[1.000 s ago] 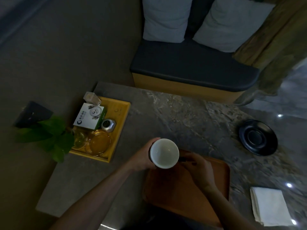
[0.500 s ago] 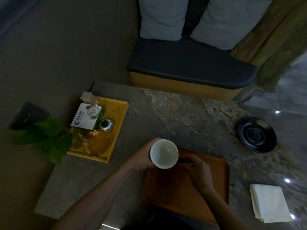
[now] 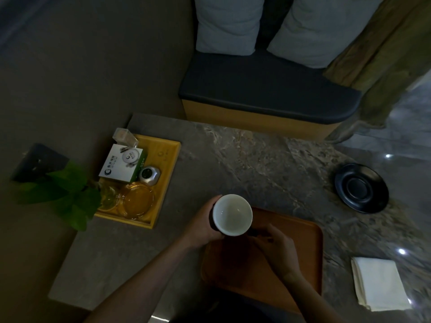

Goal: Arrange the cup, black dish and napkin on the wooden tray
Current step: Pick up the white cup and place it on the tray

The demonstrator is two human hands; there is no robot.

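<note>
A white-lined cup is held upright over the far left corner of the wooden tray, the left hand wrapped around its dark side and the right hand pinching its handle. On the stone desk, the black dish sits well right of the tray; the folded napkin lies just beside the tray's right edge.

Setting: a hotel room or lounge seating corner, dimly lit. Evidence: a stone-topped table; a padded bench with two pillows behind it; a curtain at the right; a yellow tray holding a packaged box and a glass ashtray; polished floor.
</note>
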